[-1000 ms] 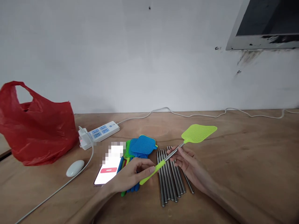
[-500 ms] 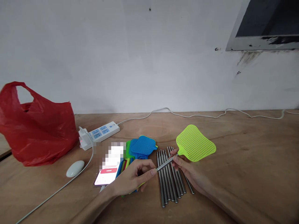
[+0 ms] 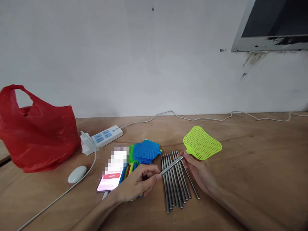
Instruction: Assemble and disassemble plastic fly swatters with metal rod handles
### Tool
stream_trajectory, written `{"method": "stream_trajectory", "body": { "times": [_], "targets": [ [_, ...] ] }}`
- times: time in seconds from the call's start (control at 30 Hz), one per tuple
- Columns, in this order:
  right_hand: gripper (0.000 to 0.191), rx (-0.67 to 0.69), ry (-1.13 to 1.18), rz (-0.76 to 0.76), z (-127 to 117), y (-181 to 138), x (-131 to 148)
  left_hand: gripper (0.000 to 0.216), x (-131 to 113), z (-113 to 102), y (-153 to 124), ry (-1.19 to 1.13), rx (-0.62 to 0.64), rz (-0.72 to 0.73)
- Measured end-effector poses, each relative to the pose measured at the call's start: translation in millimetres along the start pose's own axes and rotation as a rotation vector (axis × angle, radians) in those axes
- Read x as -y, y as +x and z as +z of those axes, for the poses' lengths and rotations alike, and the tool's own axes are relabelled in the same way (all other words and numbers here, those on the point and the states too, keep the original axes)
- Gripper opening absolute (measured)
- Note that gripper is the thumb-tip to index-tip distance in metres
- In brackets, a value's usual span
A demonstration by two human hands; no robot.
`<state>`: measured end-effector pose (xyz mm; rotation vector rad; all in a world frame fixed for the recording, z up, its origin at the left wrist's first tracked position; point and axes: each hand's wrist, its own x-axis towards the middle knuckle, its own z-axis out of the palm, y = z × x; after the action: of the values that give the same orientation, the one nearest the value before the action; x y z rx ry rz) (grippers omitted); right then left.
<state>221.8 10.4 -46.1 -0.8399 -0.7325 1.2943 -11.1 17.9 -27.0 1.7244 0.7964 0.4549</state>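
Observation:
A fly swatter with a yellow-green mesh head (image 3: 202,143) and a metal rod (image 3: 172,166) is held between my hands over the table. My left hand (image 3: 141,181) is closed around the lower end of the rod; its grip end is hidden in the palm. With fingers pinched, my right hand (image 3: 191,162) grips the neck where the head meets the rod. Beneath lie several loose metal rods (image 3: 173,189), side by side. Blue swatter heads (image 3: 148,149) and a green one (image 3: 131,154) are piled left of them. Coloured handles (image 3: 127,170) lie partly behind my left hand.
A lit phone (image 3: 110,179) lies left of the handles. Further left are a white power strip (image 3: 106,136), a white mouse-shaped object (image 3: 77,174) and a red plastic bag (image 3: 40,134). A white cable (image 3: 199,119) runs along the wall.
My right hand has shifted slightly up at the swatter's neck, and the yellow-green head has risen and tilted a little. My left hand stays closed in nearly the same place.

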Motion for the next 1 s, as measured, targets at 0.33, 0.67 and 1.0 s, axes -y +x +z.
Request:
{"method": "stream_trajectory", "body": {
  "times": [0.33, 0.67, 1.0],
  "targets": [
    [0.022, -0.144, 0.140, -0.114, -12, 16, 8, 0.036, -1, -1, 0, 0.005, 0.007, -0.008],
    [0.025, -0.099, 0.141, -0.060, -11, 16, 13, 0.039, -3, -8, -3, -0.002, -0.004, -0.095],
    [0.035, -0.224, 0.207, -0.033, -22, 23, 20, 0.044, -7, -10, -6, 0.201, -0.036, -0.047]
  ]
}}
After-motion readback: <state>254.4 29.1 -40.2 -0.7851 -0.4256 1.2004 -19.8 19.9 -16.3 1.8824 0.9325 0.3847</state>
